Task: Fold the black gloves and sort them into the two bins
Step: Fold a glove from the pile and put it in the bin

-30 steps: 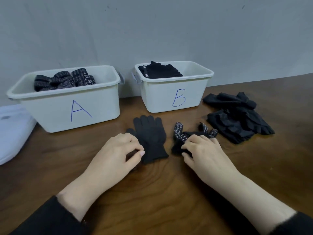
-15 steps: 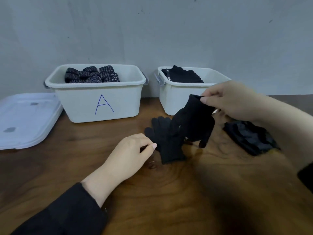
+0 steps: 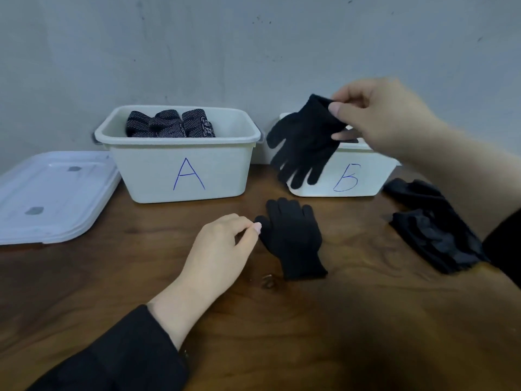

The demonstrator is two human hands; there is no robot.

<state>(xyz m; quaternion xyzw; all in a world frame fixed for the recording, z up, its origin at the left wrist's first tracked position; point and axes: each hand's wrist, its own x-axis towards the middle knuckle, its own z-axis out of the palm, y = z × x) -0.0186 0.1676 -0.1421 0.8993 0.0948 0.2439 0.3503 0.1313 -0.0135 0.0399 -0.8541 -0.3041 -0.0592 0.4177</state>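
While your right hand (image 3: 386, 117) pinches the cuff of a black glove (image 3: 303, 142) between thumb and curled fingers, that glove hangs fingers-down in the air, in front of bin B's left front corner and above the table. Bin B (image 3: 363, 176) is your landmark: white tub, blue "B" on its front, mostly hidden behind your right hand and the hanging glove, so you can't tell what's inside. Just in front of bin B a second black glove (image 3: 293, 241) lies flat on the wooden table (image 3: 352, 320), fingers pointing toward the bin, cuff toward you. Your left hand (image 3: 222, 249) rests on the table left of that flat glove, fingers curled, thumb tip touching or nearly touching the glove's thumb; can't tell if it really pinches it. Right of bin B sits a pile of black gloves (image 3: 434, 235), unfolded. Left of bin B, close beside it, stands bin A (image 3: 180, 170), holding folded dotted gloves (image 3: 169, 124). Further left of bin B, past A, white lids (image 3: 53, 193) lie stacked flat.
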